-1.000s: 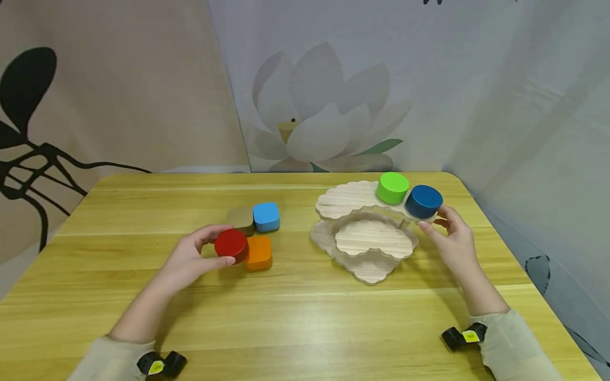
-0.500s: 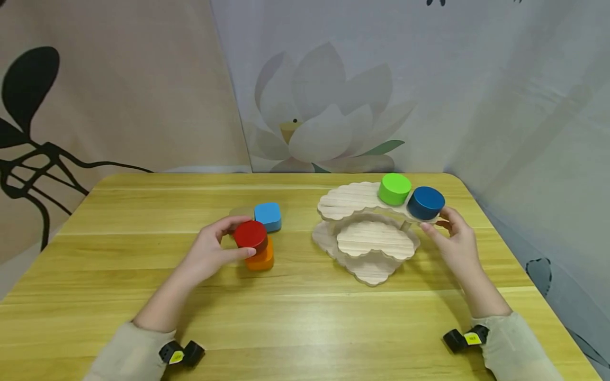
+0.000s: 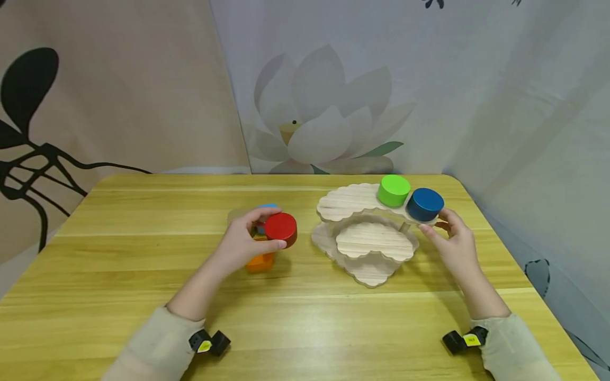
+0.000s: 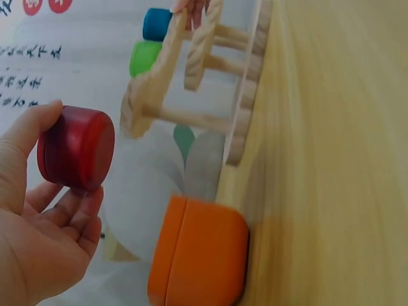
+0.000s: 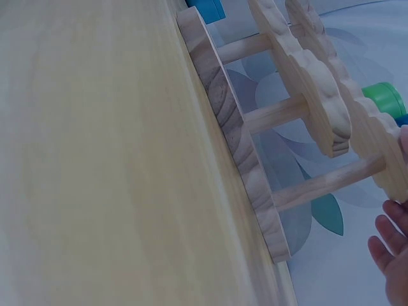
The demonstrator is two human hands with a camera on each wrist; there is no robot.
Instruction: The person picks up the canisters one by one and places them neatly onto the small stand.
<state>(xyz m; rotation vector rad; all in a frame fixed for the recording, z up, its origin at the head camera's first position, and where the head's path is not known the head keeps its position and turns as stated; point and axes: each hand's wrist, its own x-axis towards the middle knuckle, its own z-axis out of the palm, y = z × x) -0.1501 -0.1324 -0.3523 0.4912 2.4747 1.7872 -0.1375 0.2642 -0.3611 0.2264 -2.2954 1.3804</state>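
Observation:
A round red tin (image 3: 281,229) is held in the air by my left hand (image 3: 243,243), thumb on the near side and fingers on the far side. Below that hand, an orange rounded-square tin (image 3: 259,263) stands on the table, partly covered. My right hand (image 3: 455,243) grips the right end of a tiered wooden stand (image 3: 374,239) with scalloped edges. A green round tin (image 3: 394,191) and a dark blue round tin (image 3: 425,205) sit side by side on its upper tier. The lower tiers carry nothing.
Behind my left hand, a light blue tin (image 3: 268,206) and a gold tin (image 3: 236,214) stand on the table, mostly hidden. The wooden table (image 3: 324,328) reaches back to a printed cloth (image 3: 324,106).
My left hand has carried the red tin to the right, from beside the orange tin to past it, toward the stand. The right hand stays at the stand's end.

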